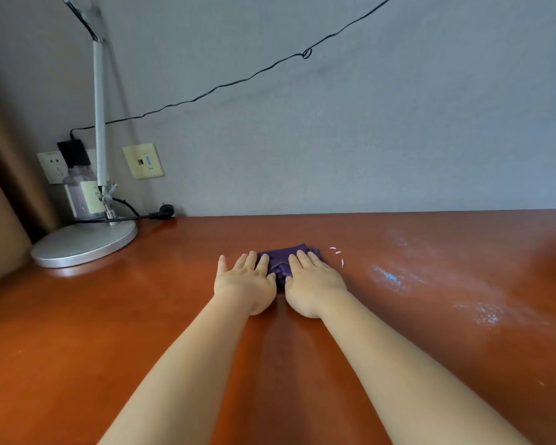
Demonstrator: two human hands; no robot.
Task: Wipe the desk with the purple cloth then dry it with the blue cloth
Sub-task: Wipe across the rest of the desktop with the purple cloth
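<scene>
Both bare forearms reach straight forward over the reddish-brown surface (109, 316), running nearly side by side. The left hand (245, 282) lies palm down with its fingers straight and slightly spread; its inner fingers rest on the near left edge of the purple cloth (291, 255), while the outer fingers and thumb side lie on bare wood. The right hand (313, 283) is also flat, fingers extended and close together, pressing down on the cloth's right half. The two hands sit just beside each other, thumbs almost touching, with a bunched fold of the cloth showing in the gap between them. The cloth is crumpled under and just beyond the fingertips, toward the far edge of the surface near the grey wall (334, 139). To the right of the cloth, pale smeared patches (389, 277) mark the wood. A silver desk lamp (84, 242) stands at the far left corner, well apart from the hands.
</scene>
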